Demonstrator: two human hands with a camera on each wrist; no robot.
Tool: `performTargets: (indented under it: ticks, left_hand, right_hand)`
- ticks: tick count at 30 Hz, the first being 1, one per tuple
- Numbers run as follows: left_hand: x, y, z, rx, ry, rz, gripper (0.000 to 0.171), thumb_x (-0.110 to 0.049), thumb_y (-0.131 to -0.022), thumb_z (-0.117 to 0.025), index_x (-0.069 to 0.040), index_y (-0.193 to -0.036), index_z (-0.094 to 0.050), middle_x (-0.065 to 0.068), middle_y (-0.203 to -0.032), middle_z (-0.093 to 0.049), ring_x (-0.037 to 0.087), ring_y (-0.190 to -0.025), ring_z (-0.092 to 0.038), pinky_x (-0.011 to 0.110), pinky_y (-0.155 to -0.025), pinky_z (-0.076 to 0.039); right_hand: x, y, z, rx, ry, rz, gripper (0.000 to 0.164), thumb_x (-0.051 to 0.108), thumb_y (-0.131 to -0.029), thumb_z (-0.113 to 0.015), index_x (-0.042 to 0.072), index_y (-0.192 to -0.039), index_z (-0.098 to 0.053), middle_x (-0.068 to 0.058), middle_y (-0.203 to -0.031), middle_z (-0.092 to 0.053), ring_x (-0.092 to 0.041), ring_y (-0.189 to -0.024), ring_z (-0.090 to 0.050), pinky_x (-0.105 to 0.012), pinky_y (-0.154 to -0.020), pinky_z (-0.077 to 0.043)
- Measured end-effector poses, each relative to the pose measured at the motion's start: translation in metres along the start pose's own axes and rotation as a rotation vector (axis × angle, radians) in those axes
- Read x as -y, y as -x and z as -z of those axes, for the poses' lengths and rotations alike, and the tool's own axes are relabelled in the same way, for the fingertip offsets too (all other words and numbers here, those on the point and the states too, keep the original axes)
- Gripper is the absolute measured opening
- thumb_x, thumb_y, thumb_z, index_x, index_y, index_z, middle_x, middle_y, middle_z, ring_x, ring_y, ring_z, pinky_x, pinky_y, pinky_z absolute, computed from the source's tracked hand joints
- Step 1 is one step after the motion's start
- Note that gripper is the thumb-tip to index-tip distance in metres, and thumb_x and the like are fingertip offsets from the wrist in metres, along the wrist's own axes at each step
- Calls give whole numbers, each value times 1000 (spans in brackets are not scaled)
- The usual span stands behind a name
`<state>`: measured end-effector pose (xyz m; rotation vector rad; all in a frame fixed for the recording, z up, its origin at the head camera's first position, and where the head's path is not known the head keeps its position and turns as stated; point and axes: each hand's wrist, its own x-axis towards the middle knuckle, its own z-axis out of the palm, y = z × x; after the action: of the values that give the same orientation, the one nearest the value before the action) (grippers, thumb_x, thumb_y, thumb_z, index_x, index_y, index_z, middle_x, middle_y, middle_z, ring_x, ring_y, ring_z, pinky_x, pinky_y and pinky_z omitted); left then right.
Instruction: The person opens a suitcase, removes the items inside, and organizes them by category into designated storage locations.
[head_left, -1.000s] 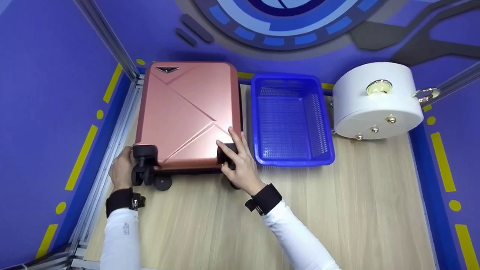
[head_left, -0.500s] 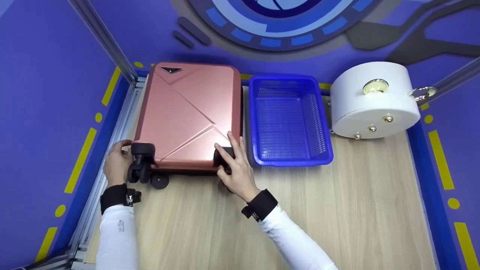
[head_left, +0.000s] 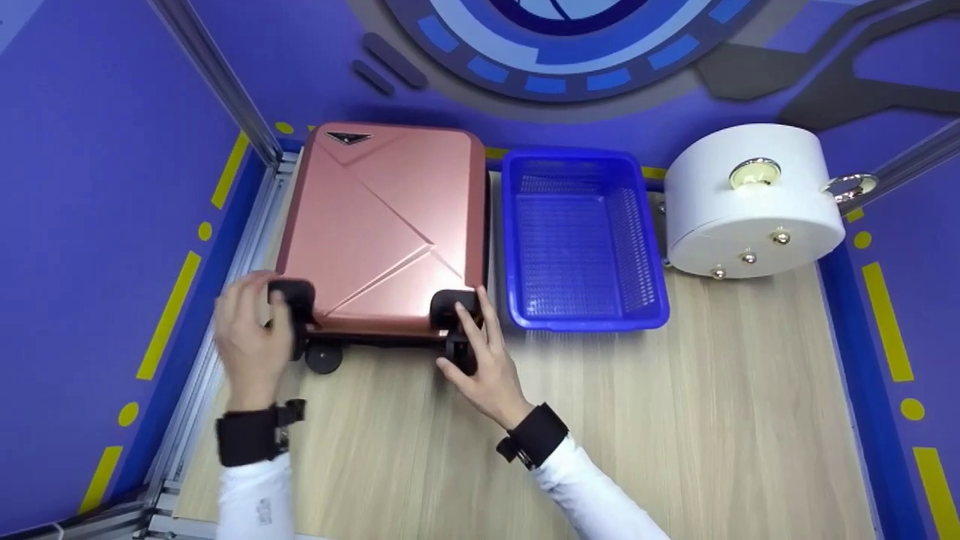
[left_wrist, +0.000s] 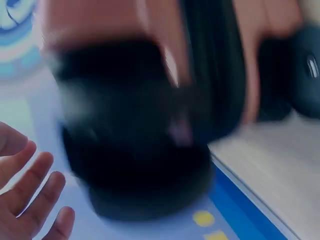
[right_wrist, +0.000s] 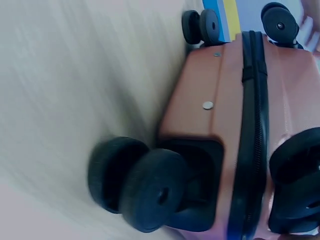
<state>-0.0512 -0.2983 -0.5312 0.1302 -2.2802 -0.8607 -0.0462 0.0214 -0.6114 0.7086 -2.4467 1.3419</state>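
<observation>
A rose-pink hard-shell suitcase [head_left: 382, 210] lies flat at the left of the wooden floor, its black wheels toward me. My left hand [head_left: 251, 341], blurred, is at the near left wheel corner. In the left wrist view its loosely bent fingers [left_wrist: 37, 197] stand apart from the black wheel [left_wrist: 150, 185]. At the near right corner my right hand [head_left: 487, 367] spreads its fingers over the wheel, with the thumb held out to the left. The right wrist view shows a lower double wheel [right_wrist: 155, 190] and the zip [right_wrist: 255, 140] along the suitcase's side.
Right of the suitcase stands a blue plastic basket [head_left: 574, 327]. Farther right is a white drum-shaped case [head_left: 742, 180] with gold ball feet and metal rings. Blue printed walls [head_left: 97, 187] enclose the board floor [head_left: 675, 420] on three sides.
My left hand has come from the left side of the wheel up over the corner. The right hand has slid down off the suitcase face toward the wheel. The suitcase's far end has shifted slightly right.
</observation>
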Motion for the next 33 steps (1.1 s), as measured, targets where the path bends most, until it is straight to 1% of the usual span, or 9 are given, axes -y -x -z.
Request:
performTargets:
  ticks: [1, 3, 6, 9, 11, 14, 18, 25, 33]
  left_hand:
    - [-8, 4, -6, -9, 9, -58, 26, -6, -94, -63, 2, -118, -71, 20, -123, -69, 44, -111, -61, 57, -93, -45]
    - [-23, 15, -18, 12, 5, -138, 28, -8, -92, -65, 3, -118, -70, 19, -125, -68, 44, -116, -61, 59, -98, -44]
    - [-43, 35, -39, 65, 11, -199, 32, -9, -90, -67, 2, -120, -69, 18, -131, -66, 43, -122, -58, 61, -105, -41]
    - [-55, 57, -58, 118, 19, -211, 37, -13, -90, -68, -2, -125, -68, 16, -139, -62, 41, -130, -54, 63, -114, -32]
    - [-59, 71, -69, 132, 30, -210, 40, -15, -89, -67, -5, -128, -68, 14, -144, -60, 40, -135, -50, 64, -117, -26]
    - [-59, 89, -82, 142, 6, -206, 48, -16, -86, -66, -10, -134, -66, 10, -152, -55, 39, -145, -41, 67, -120, -16]
    - [-55, 107, -92, 170, -46, -204, 66, -12, -81, -67, -12, -146, -57, 9, -161, -45, 40, -153, -28, 72, -119, -10]
    - [-44, 115, -100, 232, -139, -232, 91, -9, -76, -81, -12, -156, -39, 14, -168, -29, 39, -159, -12, 70, -120, -8]
    - [-37, 112, -105, 174, -148, -262, 115, -19, -64, -97, -15, -157, -29, 14, -170, -19, 36, -160, -3, 68, -122, -4]
  right_hand:
    - [0, 3, 0, -3, -1, -2, 89, 25, -88, -83, 15, -162, -35, -21, -171, -12, -40, -155, -25, -55, -106, -49]
    - [-1, 9, -1, -12, -9, -1, 90, 23, -87, -84, 14, -162, -36, -22, -171, -12, -41, -154, -27, -55, -106, -49]
    - [-4, 17, -2, -31, -22, 8, 86, 18, -86, -85, 15, -160, -40, -26, -169, -16, -43, -149, -37, -56, -107, -48]
    - [-7, 23, -2, -54, -46, 14, 79, 11, -86, -83, 15, -156, -47, -28, -165, -23, -43, -141, -47, -55, -108, -47]
    - [-7, 25, -2, -70, -55, 13, 73, 9, -87, -82, 15, -153, -51, -27, -162, -31, -42, -138, -52, -53, -108, -48]
    - [-7, 26, -1, -90, -78, 9, 65, 7, -89, -80, 12, -149, -56, -22, -154, -46, -38, -134, -56, -50, -107, -49]
    - [-3, 24, -1, -119, -125, 11, 61, 3, -89, -79, 6, -147, -58, -18, -143, -59, -34, -131, -59, -45, -108, -48]
    - [7, 20, -4, -182, -152, 16, 64, -4, -84, -82, 0, -144, -59, -20, -141, -60, -37, -130, -60, -38, -111, -46]
    - [18, 15, 1, -171, -145, 44, 65, 0, -82, -86, 0, -142, -61, -19, -139, -62, -35, -129, -60, -34, -110, -46]
